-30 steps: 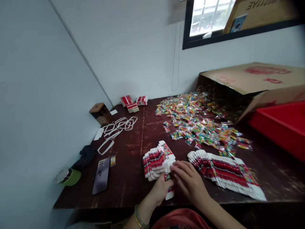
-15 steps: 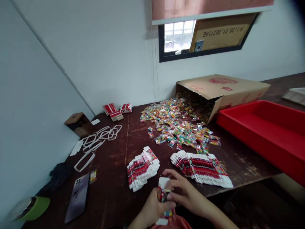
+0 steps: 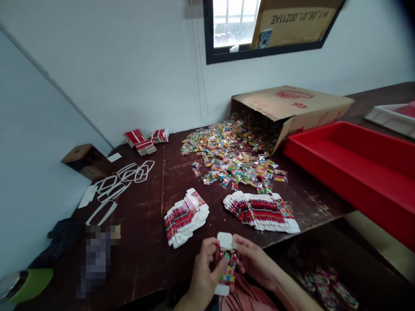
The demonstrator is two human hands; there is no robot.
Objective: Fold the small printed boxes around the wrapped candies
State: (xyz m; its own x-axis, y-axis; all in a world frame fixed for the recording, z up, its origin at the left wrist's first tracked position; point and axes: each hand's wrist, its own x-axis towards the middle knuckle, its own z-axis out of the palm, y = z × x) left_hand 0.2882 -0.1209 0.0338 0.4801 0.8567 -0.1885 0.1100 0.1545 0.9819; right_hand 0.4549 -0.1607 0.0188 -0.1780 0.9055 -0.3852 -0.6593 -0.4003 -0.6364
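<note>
Between both hands, over the table's front edge, is a small printed red carton (image 3: 229, 263) with white end flaps sticking out at top and bottom. My left hand (image 3: 205, 270) grips its left side, thumb across the printed face. My right hand (image 3: 251, 259) pinches the carton's upper right edge near the top flap. A fanned stack of flattened cartons (image 3: 186, 218) lies just beyond my left hand. Another fanned row of flattened cartons (image 3: 261, 211) lies beyond my right hand. Behind them spreads a heap of small wrapped candies (image 3: 233, 162) in clear, colourful packets.
A cardboard box (image 3: 292, 103) on its side spills candies. The red tray (image 3: 343, 172) stands at right, a white tray (image 3: 385, 116) behind it. Rubber-band-like white loops (image 3: 106, 192), a brown box (image 3: 87, 160) and a green-lidded container (image 3: 35, 283) are at left. Filled packs (image 3: 327, 285) lie below the table edge.
The view has tilted down and shifted right. My hands have turned the carton face-up, and my right hand's fingers have moved from across its front to its upper right edge.
</note>
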